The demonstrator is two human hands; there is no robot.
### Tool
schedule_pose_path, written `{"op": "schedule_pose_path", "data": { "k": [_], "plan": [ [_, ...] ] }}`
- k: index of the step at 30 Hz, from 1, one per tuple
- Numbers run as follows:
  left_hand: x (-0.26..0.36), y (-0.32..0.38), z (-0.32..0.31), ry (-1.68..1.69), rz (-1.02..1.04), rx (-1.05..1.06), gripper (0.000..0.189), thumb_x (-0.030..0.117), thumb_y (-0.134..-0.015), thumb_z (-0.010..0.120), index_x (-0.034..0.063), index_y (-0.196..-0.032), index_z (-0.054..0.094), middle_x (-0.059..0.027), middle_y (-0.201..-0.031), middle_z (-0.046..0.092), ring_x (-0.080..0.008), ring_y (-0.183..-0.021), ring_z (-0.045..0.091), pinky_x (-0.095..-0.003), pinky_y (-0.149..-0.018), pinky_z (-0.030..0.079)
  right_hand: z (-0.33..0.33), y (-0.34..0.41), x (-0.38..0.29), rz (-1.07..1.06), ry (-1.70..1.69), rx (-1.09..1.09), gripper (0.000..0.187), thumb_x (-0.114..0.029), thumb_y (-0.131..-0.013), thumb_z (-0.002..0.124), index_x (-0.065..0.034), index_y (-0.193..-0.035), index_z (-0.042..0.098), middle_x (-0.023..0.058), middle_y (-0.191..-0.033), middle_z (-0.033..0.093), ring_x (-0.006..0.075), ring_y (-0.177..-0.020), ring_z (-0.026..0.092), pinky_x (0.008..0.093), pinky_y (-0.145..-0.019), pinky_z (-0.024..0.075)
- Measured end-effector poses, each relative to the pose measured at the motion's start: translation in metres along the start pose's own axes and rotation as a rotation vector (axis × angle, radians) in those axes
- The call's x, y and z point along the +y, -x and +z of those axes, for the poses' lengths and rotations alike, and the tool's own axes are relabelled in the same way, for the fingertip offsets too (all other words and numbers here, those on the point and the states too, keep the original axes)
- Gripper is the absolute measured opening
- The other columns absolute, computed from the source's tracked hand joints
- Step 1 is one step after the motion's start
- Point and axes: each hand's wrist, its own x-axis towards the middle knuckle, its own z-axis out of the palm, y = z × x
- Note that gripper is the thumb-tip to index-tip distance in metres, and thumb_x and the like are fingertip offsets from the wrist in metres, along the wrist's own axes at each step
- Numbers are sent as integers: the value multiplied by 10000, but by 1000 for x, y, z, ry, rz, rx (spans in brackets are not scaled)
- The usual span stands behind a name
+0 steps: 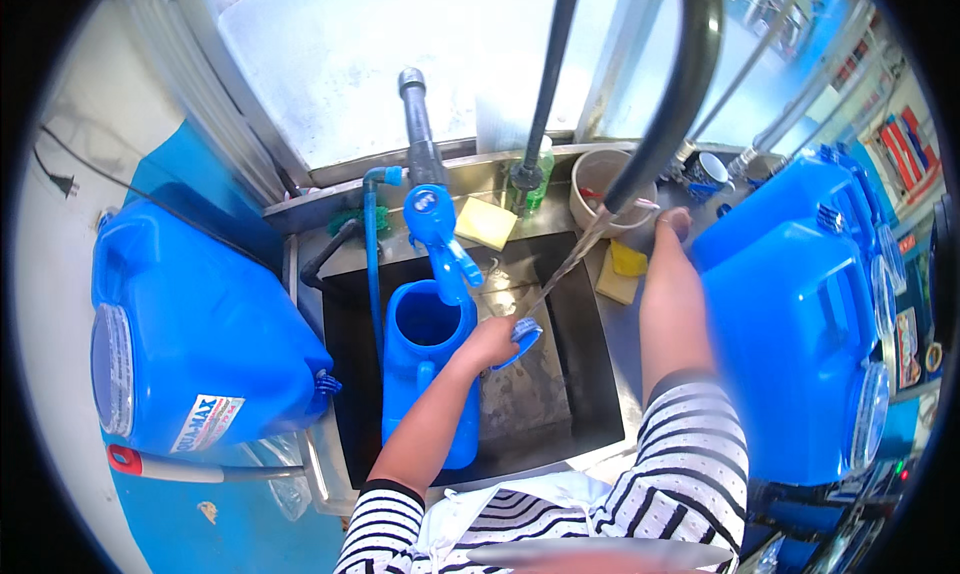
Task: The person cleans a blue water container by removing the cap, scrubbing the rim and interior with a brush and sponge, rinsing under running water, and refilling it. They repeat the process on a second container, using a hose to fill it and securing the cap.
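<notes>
My left hand (493, 341) grips a blue screw cap (525, 338) over the sink, in the stream of water that pours from a black hose (660, 101). Beside that hand, an opened blue plastic water jug (429, 394) stands in the sink, under a faucet with a blue lever handle (429, 206). My right hand (673, 223) reaches to the counter at the back right, between a whitish bucket (600, 176) and a blue jug. Its fingers are partly hidden, and whether they hold anything is unclear.
Large blue water containers stand at the left (202, 326) and right (787, 334). A yellow sponge (486, 223), a green bottle (541, 176) and a patterned mug (709, 173) are behind the sink (600, 394). A yellow cloth (628, 260) lies on another sponge (616, 283). A blue pipe (373, 259) rises beside the jug.
</notes>
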Motion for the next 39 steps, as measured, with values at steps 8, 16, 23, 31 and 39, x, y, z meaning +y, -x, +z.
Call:
{"op": "schedule_pose_path", "data": {
  "k": [8, 16, 23, 31, 39],
  "plan": [
    [3, -6, -5, 123, 35, 125, 285, 154, -692, 671, -28, -905, 615, -263, -918, 646, -418, -901, 623, -444, -813, 490, -140, 155, -11, -358, -440, 377, 195, -63, -851, 572, -51, -1026, 488, 232, -992, 544, 386, -838, 635, 456, -709, 519],
    [5, -13, 13, 1000, 11, 159, 331, 24, -789, 622, 26, -1119, 590, -36, -1017, 647, -167, -977, 598, -313, -872, 473, -200, 321, 75, -45, -1512, -820, 145, -37, -921, 531, -67, -921, 389, 124, -772, 599, 262, -624, 689, 348, -542, 583],
    [16, -14, 31, 1203, -10, 171, 226, 158, -890, 617, 71, -1098, 622, 2, -957, 627, -89, -882, 567, -262, -797, 455, -180, 354, 93, -483, -645, -581, 319, -59, -832, 652, -33, -1072, 442, 169, -854, 603, 318, -748, 682, 386, -624, 555],
    [-3, -7, 18, 1123, -57, 181, 165, 156, -928, 566, 73, -1047, 645, -6, -897, 636, -94, -807, 575, -255, -730, 467, -189, 357, 88, -1272, -203, -298, 466, -82, -724, 714, -108, -1171, 587, 121, -1033, 559, 321, -953, 582, 402, -833, 502],
    [-17, -1, 0, 1022, -146, 359, 450, 17, -768, 662, 34, -1209, 572, -92, -1046, 628, -168, -906, 595, -284, -799, 479, -168, 357, 81, -970, -283, -652, 344, -130, -774, 633, -31, -1071, 491, 266, -905, 638, 424, -866, 629, 471, -757, 491]
  ]
}}
